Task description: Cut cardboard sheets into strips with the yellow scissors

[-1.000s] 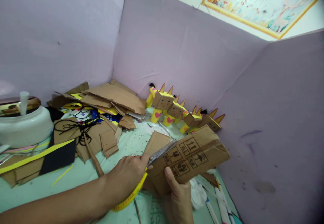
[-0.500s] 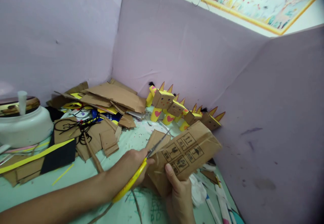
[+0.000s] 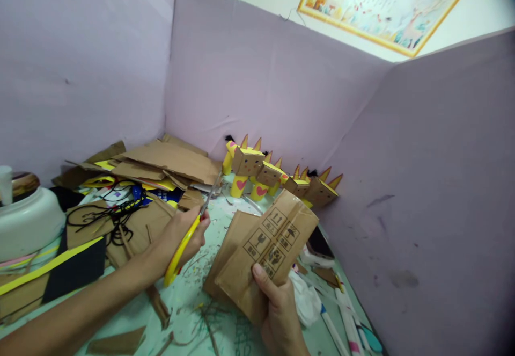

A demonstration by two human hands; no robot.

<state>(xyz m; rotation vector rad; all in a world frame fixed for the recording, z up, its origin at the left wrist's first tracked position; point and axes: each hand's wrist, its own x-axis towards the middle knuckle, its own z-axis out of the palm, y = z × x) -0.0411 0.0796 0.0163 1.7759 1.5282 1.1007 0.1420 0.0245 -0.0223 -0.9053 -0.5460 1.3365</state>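
Note:
My left hand (image 3: 188,231) is closed around a pair of scissors (image 3: 180,254) with yellow handles, the blades pointing up and away. Their tips stand apart from the cardboard. In my right hand (image 3: 281,307) is a brown cardboard piece (image 3: 263,222) printed with black handling symbols, the thumb pressed on its face. A plain cardboard piece (image 3: 230,240) shows behind it; I cannot tell whether the fingers hold that one too. Small cardboard animal figures (image 3: 247,162) with yellow bodies, pink hearts and horns stand in a row beyond.
Cardboard sheets (image 3: 169,157) are piled at the back left, with black cord (image 3: 116,211) in front. A white pot (image 3: 28,227) stands far left. Markers (image 3: 348,318), a crumpled white tissue (image 3: 306,299) and a dark-topped box (image 3: 321,246) lie at right. Purple panels (image 3: 261,77) enclose the table.
My left hand has drawn the scissors away from the cardboard, to the left. The printed cardboard in my right hand now shows a second piece behind it. The view has shifted slightly.

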